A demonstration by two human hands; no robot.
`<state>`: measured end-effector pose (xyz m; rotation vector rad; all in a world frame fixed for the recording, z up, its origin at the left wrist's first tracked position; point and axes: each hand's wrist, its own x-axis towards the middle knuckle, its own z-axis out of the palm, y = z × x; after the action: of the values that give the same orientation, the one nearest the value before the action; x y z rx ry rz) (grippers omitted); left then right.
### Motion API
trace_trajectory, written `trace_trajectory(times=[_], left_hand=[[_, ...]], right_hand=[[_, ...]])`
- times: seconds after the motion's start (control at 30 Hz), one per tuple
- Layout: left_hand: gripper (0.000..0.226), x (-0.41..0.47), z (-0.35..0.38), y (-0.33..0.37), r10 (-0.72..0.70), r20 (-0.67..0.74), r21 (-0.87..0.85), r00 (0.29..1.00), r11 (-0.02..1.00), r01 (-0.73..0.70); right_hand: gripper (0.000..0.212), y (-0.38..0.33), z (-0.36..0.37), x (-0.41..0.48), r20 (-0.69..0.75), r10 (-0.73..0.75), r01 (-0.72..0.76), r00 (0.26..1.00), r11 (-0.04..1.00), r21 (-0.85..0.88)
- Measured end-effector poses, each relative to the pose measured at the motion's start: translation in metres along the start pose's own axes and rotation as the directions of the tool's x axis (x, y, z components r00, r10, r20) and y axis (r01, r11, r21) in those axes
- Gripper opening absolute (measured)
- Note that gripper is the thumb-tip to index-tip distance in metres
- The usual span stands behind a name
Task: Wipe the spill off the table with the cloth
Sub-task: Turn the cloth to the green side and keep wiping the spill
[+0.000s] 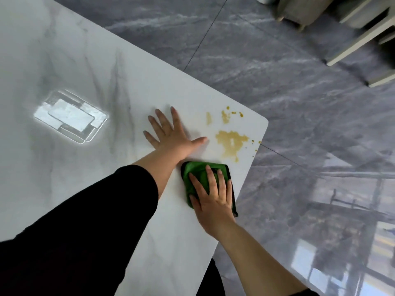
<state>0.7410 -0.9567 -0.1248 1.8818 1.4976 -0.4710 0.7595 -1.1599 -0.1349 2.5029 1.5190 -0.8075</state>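
Note:
A yellow-brown spill (232, 143) lies on the white marble table (89, 67) near its right corner, with smaller splashes (225, 116) beyond it. A folded green cloth (195, 170) rests flat on the table just short of the spill, close to the table's edge. My right hand (213, 197) presses down on the cloth, fingers spread over it. My left hand (171, 133) lies flat on the bare table to the left of the spill, fingers apart, thumb pointing toward the stain.
A bright reflection of a ceiling lamp (70, 116) shows on the table at the left. The table corner (265, 122) drops to a glossy grey tiled floor (299, 107). Pale furniture legs (299, 11) stand at the top right.

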Motion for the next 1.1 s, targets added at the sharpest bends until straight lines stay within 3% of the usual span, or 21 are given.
trace_trajectory(times=[0.2, 0.27, 0.4, 0.53, 0.73, 0.97, 1.1], left_hand=[[0.139, 0.013, 0.011, 0.0, -0.002, 0.017, 0.002, 1.0, 1.0, 0.002], [0.138, 0.014, 0.011, 0.0, -0.002, 0.024, 0.008, 1.0, 1.0, 0.002], [0.138, 0.014, 0.012, -0.001, 0.002, 0.03, 0.005, 1.0, 1.0, -0.003], [0.137, 0.014, 0.012, 0.0, 0.007, 0.045, -0.016, 0.999, 1.0, -0.006], [0.136, 0.016, 0.012, 0.001, -0.012, 0.041, -0.024, 0.999, 1.0, 0.013], [0.134, 0.012, 0.01, 0.003, -0.016, 0.038, 0.007, 0.999, 1.0, 0.016], [0.133, 0.013, 0.01, 0.003, -0.025, 0.049, 0.024, 0.998, 0.999, 0.024]], right_hand=[[0.052, 0.002, 0.005, -0.029, -0.149, 0.114, -0.107, 0.982, 0.993, 0.054], [0.052, 0.002, 0.003, -0.032, -0.119, 0.131, -0.126, 0.984, 0.991, 0.055], [0.055, 0.017, -0.012, 0.008, -0.053, 0.233, -0.225, 0.971, 0.966, 0.127], [0.054, 0.049, -0.053, 0.079, -0.136, 0.343, -0.31, 0.929, 0.925, 0.221], [0.052, 0.085, -0.091, 0.143, -0.136, 0.293, -0.266, 0.946, 0.946, 0.186], [0.054, 0.08, -0.046, 0.066, -0.164, 0.159, -0.134, 0.974, 0.979, 0.151], [0.055, 0.08, -0.041, 0.057, -0.089, 0.104, -0.096, 0.991, 0.991, 0.095]])
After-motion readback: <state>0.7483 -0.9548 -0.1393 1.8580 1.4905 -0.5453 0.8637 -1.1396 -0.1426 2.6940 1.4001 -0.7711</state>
